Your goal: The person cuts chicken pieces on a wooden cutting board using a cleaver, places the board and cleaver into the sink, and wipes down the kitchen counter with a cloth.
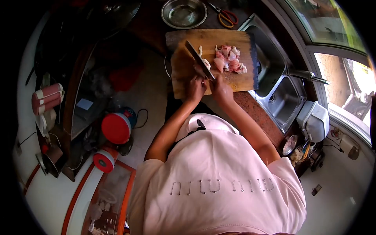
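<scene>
A wooden cutting board [180,84] lies in front of me. My right hand [222,93] is closed around the handle of a knife [194,53], whose dark blade slants to the upper left over the board. My left hand [196,87] is beside it, fingers curled at the near end of a pale piece of chicken [206,63]. The blade hides part of that piece and of my fingertips. A pile of raw chicken pieces [229,58], pink with pale skin, sits on the board's right half.
Behind the board are a metal bowl [184,13] and scissors with red and yellow handles [227,18]. A double steel sink [288,100] with a faucet [309,75] adjoins the board's right side. On the floor at left stands a red-lidded container [116,128].
</scene>
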A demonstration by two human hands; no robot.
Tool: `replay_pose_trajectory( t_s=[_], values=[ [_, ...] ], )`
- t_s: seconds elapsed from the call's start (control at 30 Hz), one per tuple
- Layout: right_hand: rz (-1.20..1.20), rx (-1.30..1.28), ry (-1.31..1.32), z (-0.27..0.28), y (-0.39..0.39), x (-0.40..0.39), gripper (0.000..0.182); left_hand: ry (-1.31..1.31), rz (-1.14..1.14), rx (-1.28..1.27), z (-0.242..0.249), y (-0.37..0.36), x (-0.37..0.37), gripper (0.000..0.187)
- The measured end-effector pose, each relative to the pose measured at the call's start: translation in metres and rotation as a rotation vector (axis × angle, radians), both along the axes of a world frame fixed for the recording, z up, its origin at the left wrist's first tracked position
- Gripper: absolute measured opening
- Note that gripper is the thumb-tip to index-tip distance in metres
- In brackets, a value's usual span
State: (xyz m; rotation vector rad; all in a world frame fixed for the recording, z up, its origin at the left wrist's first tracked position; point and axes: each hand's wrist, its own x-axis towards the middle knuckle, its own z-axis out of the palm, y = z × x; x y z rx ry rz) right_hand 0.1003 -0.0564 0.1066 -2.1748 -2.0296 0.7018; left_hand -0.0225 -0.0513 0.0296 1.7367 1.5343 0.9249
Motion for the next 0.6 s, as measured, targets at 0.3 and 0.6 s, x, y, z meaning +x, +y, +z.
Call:
replay_pose_trajectory(
  t_s=[0.3, 0.6],
  values=[
    [0.055, -0.033, -0.068, 0.011, -0.054, 0.045, 0.027, 0.031, 0.019, 0.027, -0.004, 0.004, 0.001, 0.013],
    [0.065, 0.054, 0.002, -0.014, 0.015, -0.003, 0.025, 0.15, -0.002, -0.03, -0.019, 0.007, 0.004, 0.01]
  ],
)
